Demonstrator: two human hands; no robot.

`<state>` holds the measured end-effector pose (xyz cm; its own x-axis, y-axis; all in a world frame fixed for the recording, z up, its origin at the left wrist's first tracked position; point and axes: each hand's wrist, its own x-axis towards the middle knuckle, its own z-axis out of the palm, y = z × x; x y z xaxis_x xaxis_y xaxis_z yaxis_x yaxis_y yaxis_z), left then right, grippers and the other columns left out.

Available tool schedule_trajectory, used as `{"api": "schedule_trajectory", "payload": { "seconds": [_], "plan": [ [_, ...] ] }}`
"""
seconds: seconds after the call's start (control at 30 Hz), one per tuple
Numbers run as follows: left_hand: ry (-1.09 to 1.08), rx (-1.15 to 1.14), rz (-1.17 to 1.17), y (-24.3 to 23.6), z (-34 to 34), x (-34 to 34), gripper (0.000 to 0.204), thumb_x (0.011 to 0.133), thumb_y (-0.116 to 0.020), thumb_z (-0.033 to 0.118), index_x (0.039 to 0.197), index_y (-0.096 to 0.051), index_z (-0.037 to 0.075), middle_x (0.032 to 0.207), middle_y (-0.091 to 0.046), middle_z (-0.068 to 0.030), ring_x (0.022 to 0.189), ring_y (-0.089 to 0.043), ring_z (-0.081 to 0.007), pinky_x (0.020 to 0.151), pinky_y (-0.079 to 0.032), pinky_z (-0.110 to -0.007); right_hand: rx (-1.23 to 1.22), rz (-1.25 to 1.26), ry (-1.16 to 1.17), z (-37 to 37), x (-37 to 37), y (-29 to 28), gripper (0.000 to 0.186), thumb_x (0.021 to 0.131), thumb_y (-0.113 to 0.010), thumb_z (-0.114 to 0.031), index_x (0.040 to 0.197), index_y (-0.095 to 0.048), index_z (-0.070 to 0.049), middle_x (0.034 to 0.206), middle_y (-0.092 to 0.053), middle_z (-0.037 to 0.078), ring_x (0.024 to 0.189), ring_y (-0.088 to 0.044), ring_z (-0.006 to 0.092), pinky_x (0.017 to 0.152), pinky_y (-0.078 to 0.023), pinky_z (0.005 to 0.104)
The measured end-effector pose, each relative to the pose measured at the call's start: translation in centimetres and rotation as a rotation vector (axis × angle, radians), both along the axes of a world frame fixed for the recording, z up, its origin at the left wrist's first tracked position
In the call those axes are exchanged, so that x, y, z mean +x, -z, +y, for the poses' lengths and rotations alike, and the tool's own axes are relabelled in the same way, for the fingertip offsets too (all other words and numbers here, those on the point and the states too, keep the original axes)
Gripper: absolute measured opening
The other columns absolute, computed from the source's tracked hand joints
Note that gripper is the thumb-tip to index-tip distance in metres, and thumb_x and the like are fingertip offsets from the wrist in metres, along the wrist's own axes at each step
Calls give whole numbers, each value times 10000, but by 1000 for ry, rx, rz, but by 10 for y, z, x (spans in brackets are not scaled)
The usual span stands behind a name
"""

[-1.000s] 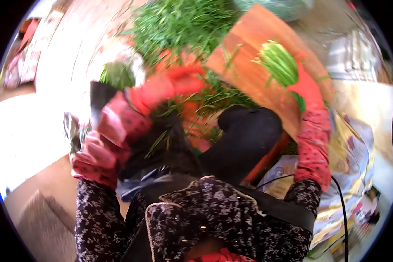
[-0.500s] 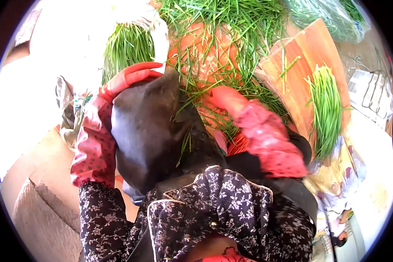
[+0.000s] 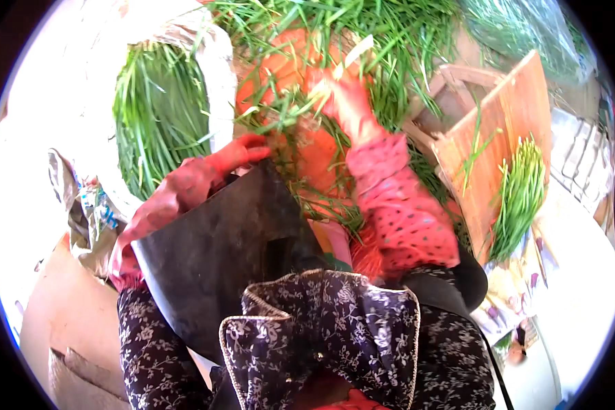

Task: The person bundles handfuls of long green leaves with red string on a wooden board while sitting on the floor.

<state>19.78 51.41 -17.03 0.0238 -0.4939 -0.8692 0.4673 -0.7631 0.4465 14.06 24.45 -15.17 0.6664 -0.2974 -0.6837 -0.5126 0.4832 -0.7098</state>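
Observation:
My left hand (image 3: 242,150), in a red rubber glove, is just above the top edge of a black sheet (image 3: 222,256) over my lap, its fingers bent and apart. My right hand (image 3: 338,96), gloved likewise, reaches into loose long green leaves (image 3: 403,34) over an orange surface (image 3: 311,160). Pale stalks cross its blurred fingers, so I cannot see whether it grips them. A bundle of green stalks (image 3: 519,195) lies on a tilted wooden board (image 3: 488,150) at the right. A white bag (image 3: 222,85) of green leaves (image 3: 160,109) stands at upper left.
A clear plastic bag (image 3: 523,31) of greens is at upper right, above a wooden frame (image 3: 458,89). Crumpled bags (image 3: 89,212) lie at the left, cardboard (image 3: 75,376) at the lower left. Patterned cloth (image 3: 519,287) and a black cord (image 3: 495,369) are at the right.
My right hand has left the stalk bundle on the board and moved left and up into the leaves. My left hand has moved onto the black sheet's edge, then slightly rightward.

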Motion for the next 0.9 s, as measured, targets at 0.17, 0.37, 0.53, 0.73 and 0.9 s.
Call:
{"api": "schedule_trajectory", "payload": {
  "seconds": [0.17, 0.37, 0.53, 0.73, 0.9],
  "plan": [
    [4, -460, 97, 49, -37, -42, 667, 841, -661, 358, 1384, -389, 82, 1183, -570, -62, 977, -541, -144, 738, -437, -254, -407, -210, -324, -72, 2, -159, 229, 941, -498, -193, 1083, -618, -59, 748, -635, 59, 660, -610, 141, 613, -498, 276],
    [-7, -259, 38, -45, -30, -11, 551, 914, -588, 289, 1381, -382, 84, 1261, -543, -106, 1092, -560, -186, 919, -452, -333, -1446, 162, -283, -168, -123, -339, 255, 933, -463, -213, 1098, -626, -107, 859, -662, 62, 720, -623, 134, 660, -499, 291],
    [-537, -405, 223, -48, 29, -26, 471, 915, -573, 187, 1348, -430, 67, 1145, -603, -87, 1061, -578, -200, 877, -492, -338, -1852, 514, -502, -245, -228, -329, 242, 937, -467, -221, 1102, -628, -150, 823, -660, 145, 745, -641, 309, 684, -502, 383],
    [-481, -311, -44, -82, 85, -19, 498, 871, -625, 175, 1323, -467, 39, 1130, -623, -91, 997, -582, -136, 874, -468, -305, -1689, 1094, -855, -273, -233, -239, 383, 803, -568, -367, 1070, -618, -98, 959, -659, 178, 917, -624, 365, 794, -485, 458],
    [-734, -158, -575, -98, 107, 25, 309, 866, -638, 173, 1140, -615, 33, 946, -669, -47, 857, -602, -100, 722, -472, -247, -1874, 333, -710, -201, -134, -232, 352, 848, -582, -207, 1180, -581, -89, 1071, -640, 155, 964, -618, 316, 836, -482, 385]
  ]
}}
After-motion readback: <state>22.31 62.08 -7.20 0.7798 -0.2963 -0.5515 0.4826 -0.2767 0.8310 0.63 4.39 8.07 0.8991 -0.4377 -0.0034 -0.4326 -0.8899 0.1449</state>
